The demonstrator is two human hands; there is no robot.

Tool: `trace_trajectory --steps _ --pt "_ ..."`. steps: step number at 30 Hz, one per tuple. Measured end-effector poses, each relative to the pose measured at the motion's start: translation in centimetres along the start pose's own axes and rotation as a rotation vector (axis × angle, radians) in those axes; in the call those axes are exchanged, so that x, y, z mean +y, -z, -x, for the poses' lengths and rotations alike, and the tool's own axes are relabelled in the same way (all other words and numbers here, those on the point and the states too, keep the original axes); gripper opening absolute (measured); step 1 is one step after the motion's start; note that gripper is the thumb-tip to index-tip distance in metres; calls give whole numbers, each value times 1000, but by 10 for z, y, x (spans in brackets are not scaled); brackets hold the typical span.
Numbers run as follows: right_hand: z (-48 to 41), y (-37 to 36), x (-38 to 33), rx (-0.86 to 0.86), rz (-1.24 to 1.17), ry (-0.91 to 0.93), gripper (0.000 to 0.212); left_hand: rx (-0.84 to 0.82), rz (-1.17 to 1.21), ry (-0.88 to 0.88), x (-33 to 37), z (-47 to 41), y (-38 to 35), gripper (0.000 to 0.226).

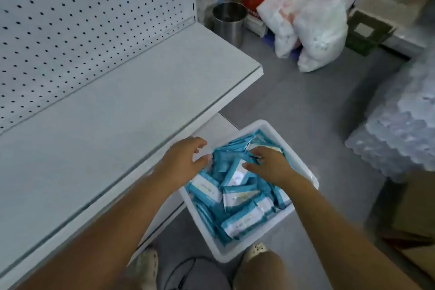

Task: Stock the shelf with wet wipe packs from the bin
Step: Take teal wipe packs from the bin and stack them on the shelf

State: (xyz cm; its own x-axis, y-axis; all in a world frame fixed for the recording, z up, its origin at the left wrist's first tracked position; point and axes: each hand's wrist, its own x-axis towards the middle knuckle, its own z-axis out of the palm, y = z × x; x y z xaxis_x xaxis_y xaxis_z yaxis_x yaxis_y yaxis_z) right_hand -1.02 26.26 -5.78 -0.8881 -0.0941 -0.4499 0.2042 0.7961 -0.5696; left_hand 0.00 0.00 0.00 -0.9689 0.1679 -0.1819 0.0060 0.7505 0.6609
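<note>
A white bin [226, 254] is set on the floor, filled with blue wet wipe packs [240, 221]. The left hand [183, 160] is held loosely curled, empty, over its left rim. The right hand [270, 166] is dug among the packs (grasp not discernible). Beyond, the shelf [117, 113] is seen.

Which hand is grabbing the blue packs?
The right hand: its fingers curl into the wet wipe packs at the far end of the bin. The left hand hovers open beside them.

A shop: pegboard-backed shelf [117, 101], stacked goods [313, 28].
</note>
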Motion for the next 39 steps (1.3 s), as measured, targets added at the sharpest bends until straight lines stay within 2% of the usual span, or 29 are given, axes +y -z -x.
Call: trace_trajectory --steps 3,7,10,13,16,23,26,31,35,39 --pt "-26 -25 26 25 -47 -49 64 -175 -70 36 -31 -26 -38 41" --pt "-52 -61 47 38 -124 -73 68 -367 -220 103 -87 -53 -77 57" --pt "-63 -81 52 101 -101 -43 59 -397 -298 63 -106 -67 -92 58" --pt "-66 -93 55 178 -84 -8 39 -458 -357 65 -114 -76 -100 60" --pt "-66 -94 54 192 -126 -25 35 -508 -401 71 -122 -80 -104 63" --pt "-69 -86 51 200 -204 -23 40 -441 -348 67 -128 -82 -105 54" --pt "-67 -82 52 244 -223 2 39 -388 -300 64 -125 -81 -103 41" --pt "-54 -76 49 376 -286 50 30 -270 -218 7 -109 -67 -89 38" --pt "-30 -69 32 493 -338 91 24 -158 -135 -72 -88 -37 -69 24" --pt "-5 -56 -1 617 -539 107 20 35 23 -148 -69 -2 -46 19"
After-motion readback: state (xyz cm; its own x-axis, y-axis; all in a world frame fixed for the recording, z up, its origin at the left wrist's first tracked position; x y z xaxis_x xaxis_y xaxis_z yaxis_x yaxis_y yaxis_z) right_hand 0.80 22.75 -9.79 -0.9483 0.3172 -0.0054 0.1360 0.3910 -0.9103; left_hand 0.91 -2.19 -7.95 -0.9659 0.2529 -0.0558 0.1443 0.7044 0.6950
